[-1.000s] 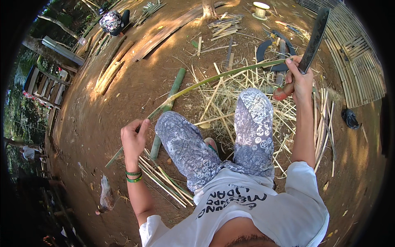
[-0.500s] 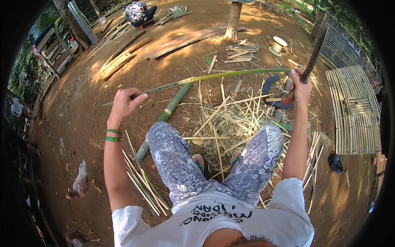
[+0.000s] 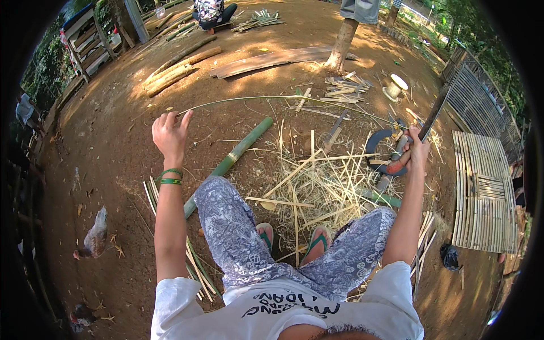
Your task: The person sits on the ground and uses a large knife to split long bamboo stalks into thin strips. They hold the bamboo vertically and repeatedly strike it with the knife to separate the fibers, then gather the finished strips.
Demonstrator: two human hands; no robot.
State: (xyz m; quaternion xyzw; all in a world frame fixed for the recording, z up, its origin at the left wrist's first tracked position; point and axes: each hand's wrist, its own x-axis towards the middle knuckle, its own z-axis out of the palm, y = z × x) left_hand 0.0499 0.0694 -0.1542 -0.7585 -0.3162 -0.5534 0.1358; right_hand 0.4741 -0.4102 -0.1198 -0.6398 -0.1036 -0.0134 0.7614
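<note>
A thin green bamboo strip (image 3: 266,97) arches between my two hands, its long narrow edge showing. My left hand (image 3: 171,135), with green bands at the wrist, pinches the strip's left end between thumb and fingers. At the right end, my right hand (image 3: 418,152) grips a machete (image 3: 435,112) by its wooden handle, blade pointing up and away. The strip's end meets that same hand; how the fingers hold it is partly hidden. Below the right hand lies a dark curved band (image 3: 373,145). Between and beyond my feet spreads a heap of pale bamboo shavings and strips (image 3: 323,178).
A green bamboo pole (image 3: 243,148) lies by my left knee. Split strips (image 3: 198,266) lie beside my left leg. A slatted bamboo panel (image 3: 484,192) is at right, near a black bag (image 3: 449,256). Chickens (image 3: 95,237) stand at left. Another person (image 3: 211,12) crouches far off.
The strip has turned edge-on and bows upward more. My left hand has risen and turned, fingers pointing up. My view has shifted, and my knees are spread wider.
</note>
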